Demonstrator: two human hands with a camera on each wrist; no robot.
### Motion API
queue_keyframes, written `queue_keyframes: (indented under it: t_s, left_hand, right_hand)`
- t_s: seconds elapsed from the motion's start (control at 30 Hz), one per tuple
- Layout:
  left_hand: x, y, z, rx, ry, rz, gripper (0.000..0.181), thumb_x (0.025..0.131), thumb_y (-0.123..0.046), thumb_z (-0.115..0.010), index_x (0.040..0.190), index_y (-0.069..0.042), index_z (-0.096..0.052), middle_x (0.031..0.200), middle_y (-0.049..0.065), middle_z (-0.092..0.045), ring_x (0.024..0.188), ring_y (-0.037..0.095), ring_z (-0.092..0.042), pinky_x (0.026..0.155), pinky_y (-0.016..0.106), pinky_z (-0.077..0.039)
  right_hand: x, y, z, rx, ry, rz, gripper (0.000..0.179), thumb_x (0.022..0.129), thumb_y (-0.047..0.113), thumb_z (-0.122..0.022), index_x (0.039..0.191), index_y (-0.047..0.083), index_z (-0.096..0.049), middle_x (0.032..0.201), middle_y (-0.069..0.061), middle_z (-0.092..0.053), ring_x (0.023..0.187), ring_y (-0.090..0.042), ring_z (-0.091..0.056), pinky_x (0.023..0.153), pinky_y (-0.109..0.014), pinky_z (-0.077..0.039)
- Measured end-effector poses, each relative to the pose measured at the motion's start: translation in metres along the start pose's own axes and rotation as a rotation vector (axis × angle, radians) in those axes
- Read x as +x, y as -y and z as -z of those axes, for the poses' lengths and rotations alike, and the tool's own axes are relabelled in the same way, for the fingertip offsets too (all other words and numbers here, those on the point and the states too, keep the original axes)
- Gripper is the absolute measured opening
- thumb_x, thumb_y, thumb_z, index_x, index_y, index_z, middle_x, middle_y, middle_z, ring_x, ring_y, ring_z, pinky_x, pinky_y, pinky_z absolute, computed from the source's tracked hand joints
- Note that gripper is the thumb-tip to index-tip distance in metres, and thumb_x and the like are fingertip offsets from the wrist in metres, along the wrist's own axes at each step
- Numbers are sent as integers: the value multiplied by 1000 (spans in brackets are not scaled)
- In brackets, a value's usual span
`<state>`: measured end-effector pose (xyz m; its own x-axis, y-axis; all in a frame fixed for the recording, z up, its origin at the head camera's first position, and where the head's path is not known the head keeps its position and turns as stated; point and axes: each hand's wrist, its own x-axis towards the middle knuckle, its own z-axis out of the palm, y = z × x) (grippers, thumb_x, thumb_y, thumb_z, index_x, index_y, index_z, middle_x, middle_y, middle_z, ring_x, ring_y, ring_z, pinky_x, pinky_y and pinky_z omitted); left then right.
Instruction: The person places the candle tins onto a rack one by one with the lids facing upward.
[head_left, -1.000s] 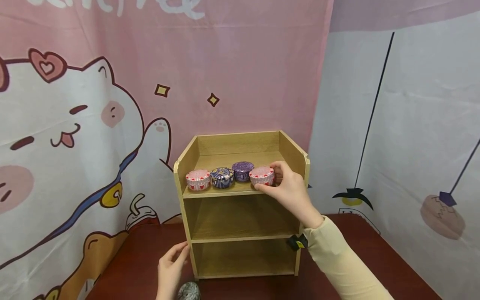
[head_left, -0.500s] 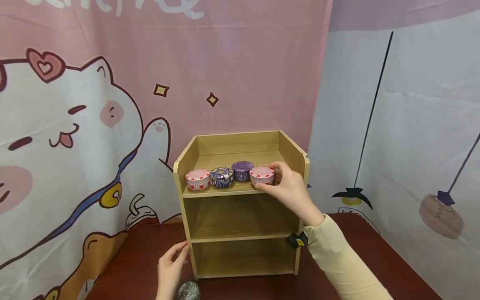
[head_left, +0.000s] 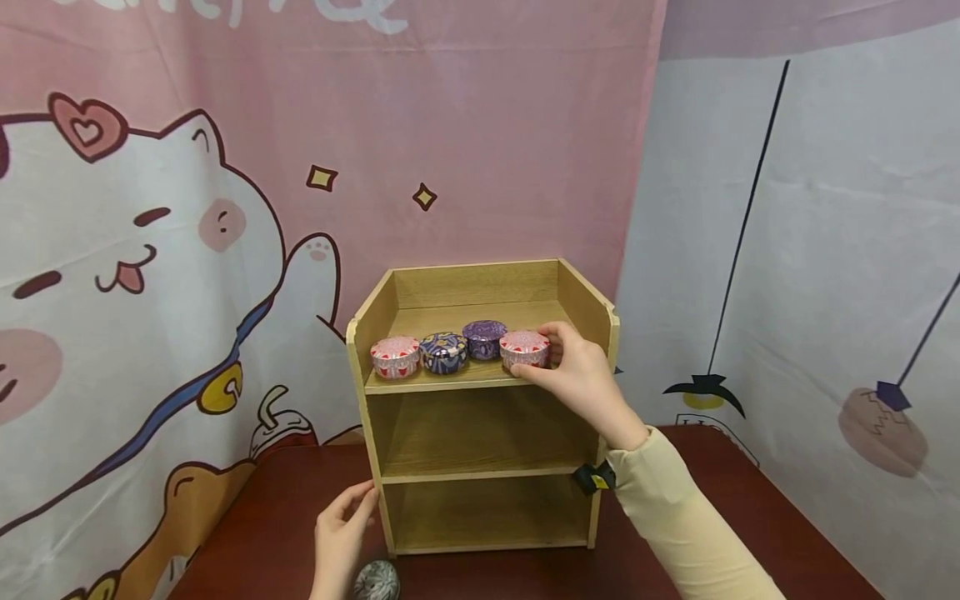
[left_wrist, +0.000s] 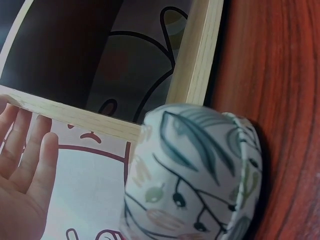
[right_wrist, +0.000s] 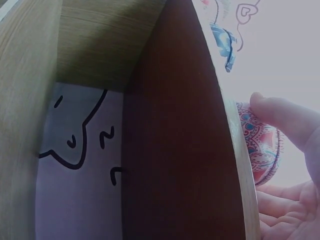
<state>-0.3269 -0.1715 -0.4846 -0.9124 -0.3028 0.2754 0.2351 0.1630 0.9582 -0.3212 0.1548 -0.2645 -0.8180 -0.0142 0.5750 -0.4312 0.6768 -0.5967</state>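
On the top shelf of the wooden shelf unit [head_left: 480,477], my right hand [head_left: 581,375] grips a pink round tin [head_left: 524,350] with red patterns, thumb in front and fingers at its far side. In the right wrist view, the tin [right_wrist: 257,145] sits between thumb and fingers beside the shelf board's edge. Left of it stand a purple tin [head_left: 484,339], a blue-and-yellow patterned tin [head_left: 444,353] and another pink tin [head_left: 395,357]. Low on the unit's left side, my left hand [head_left: 341,529] touches the panel with extended fingertips [left_wrist: 49,142].
A white tin with a leaf pattern [head_left: 377,581] stands on the dark red table [head_left: 277,517] near my left hand. Two lower shelves of the unit face me. Cartoon-printed cloth [head_left: 487,150] hangs behind. A black strap piece [head_left: 595,478] sits by the unit's right edge.
The view has tilted very slightly. Both hands hold their places, the right one on the pink tin and the left one at the side panel.
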Motion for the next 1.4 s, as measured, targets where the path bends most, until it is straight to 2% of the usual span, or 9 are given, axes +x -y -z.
queue_keyframes:
  t_s: [0.2, 0.37, 0.63, 0.93, 1.13, 1.4]
  left_hand:
    - [0, -1, 0, -7, -6, -2, 29, 89, -26, -73, 108, -4, -73, 101, 11, -71, 75, 12, -65, 66, 34, -56]
    - [-1, -2, -1, -20, -11, -9, 28, 89, -25, -73, 106, -3, -73, 98, 10, -72, 74, 14, -65, 66, 33, -56]
    - [0, 1, -3, -18, -14, -18, 30, 89, -27, -73, 106, -3, -73, 96, 8, -72, 76, 10, -65, 64, 30, -55]
    - [-4, 1, -2, -39, -9, -28, 28, 89, -23, -72, 106, -1, -72, 98, 12, -72, 75, 11, -65, 64, 28, -55]
    - [-3, 0, -2, -39, -16, -13, 28, 89, -24, -73, 106, -2, -73, 98, 10, -72, 76, 10, -65, 64, 28, -55]
    - [-2, -1, -2, -39, -13, -37, 26, 90, -21, -72, 106, -1, -72, 98, 11, -72, 77, 9, -65, 63, 27, -55]
  right_hand:
    - [0, 1, 0, -20, -1, -5, 62, 74, 32, -85, 121, 4, -55, 107, -13, -68, 94, -23, -67, 78, -42, -53]
    - [1, 1, 1, 24, -7, -41, 69, 75, 37, -84, 126, 4, -52, 119, -15, -64, 98, -25, -66, 81, -41, -54]
    - [2, -2, 7, 103, 17, -25, 57, 92, 37, -66, 131, 1, -47, 130, -20, -57, 110, -34, -61, 92, -46, -50]
    - [-1, -3, 7, 117, 63, -55, 68, 82, 26, -79, 134, 0, -44, 130, -20, -58, 107, -32, -62, 91, -44, -51]
    - [-1, -3, 4, 106, 51, -43, 65, 83, 23, -79, 134, 0, -45, 128, -20, -59, 105, -30, -63, 89, -44, -51]
    - [2, -4, 2, 82, 35, -17, 63, 84, 24, -78, 133, 1, -45, 127, -21, -59, 105, -32, -63, 88, -45, -52]
